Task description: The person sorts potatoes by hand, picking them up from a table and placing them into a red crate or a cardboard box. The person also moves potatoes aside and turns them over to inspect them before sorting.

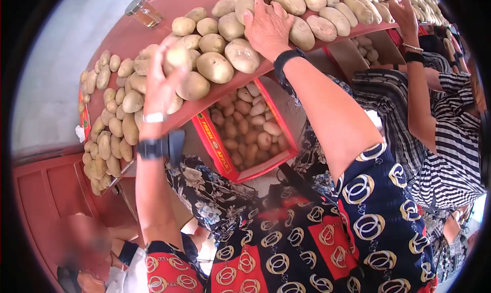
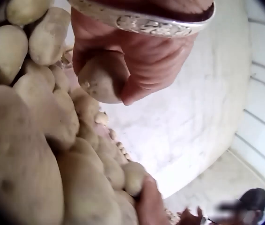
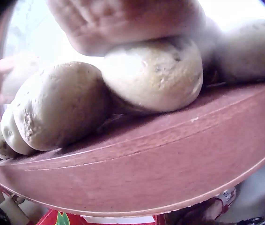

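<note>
My left hand (image 1: pixel 160 85) grips a pale, roundish potato (image 1: pixel 177 56) above the near side of the pile. In the left wrist view, the thumb and fingers close round this potato (image 2: pixel 105 77), beneath a silver bangle (image 2: pixel 156 26). My right hand (image 1: pixel 269 29) lies over the heap, its thumb and forefinger against another potato (image 1: pixel 245 7). The right wrist view has the right palm (image 3: pixel 128 21) close over a large potato (image 3: pixel 156 75); the fingertips are hidden there. Many potatoes of mixed sizes (image 1: pixel 215 68) cover the near side of the red table (image 1: pixel 125 34).
Below the table edge stands a red cardboard box (image 1: pixel 212 147) holding potatoes. A glass jar of amber liquid (image 1: pixel 143 11) sits at the back left. To the right, another person's hand (image 1: pixel 404 16) reaches over the potatoes. Another person (image 1: pixel 84 242) is at lower left.
</note>
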The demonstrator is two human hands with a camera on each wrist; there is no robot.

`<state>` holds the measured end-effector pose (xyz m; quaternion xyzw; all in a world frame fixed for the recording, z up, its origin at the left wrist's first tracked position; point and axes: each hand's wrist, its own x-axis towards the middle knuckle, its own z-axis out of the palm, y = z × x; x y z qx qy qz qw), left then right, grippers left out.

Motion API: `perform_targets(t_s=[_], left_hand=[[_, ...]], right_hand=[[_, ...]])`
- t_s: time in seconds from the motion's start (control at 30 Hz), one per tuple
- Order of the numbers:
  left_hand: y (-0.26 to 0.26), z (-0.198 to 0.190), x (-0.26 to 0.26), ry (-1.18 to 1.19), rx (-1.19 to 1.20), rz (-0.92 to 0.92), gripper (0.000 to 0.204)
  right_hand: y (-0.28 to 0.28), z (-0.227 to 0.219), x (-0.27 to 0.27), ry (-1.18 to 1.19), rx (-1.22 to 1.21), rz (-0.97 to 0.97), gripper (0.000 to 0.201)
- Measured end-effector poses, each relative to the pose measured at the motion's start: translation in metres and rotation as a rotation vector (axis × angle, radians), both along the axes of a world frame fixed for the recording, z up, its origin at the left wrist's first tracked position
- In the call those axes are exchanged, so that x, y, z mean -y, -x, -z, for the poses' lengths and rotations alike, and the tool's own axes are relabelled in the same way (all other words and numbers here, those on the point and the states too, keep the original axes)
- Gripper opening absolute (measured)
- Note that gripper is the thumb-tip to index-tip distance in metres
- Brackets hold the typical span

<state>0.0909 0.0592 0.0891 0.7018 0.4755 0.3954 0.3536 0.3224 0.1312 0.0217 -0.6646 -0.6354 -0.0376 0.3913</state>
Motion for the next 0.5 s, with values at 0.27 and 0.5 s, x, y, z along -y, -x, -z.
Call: perform_targets(t_s=[0.27, 0.5], left_hand=[[-0.033, 0.117, 0.101, 0.166, -0.395, 0.333, 0.052], [-0.06, 0.204, 0.144, 0.589, -0.676, 0.738, 0.034]], right_hand=[[0.0, -0.006, -0.002, 0.037, -0.029, -0.027, 0.049], [0.0, -0.007, -0.001, 0.104, 0.051, -0.007, 0.051]])
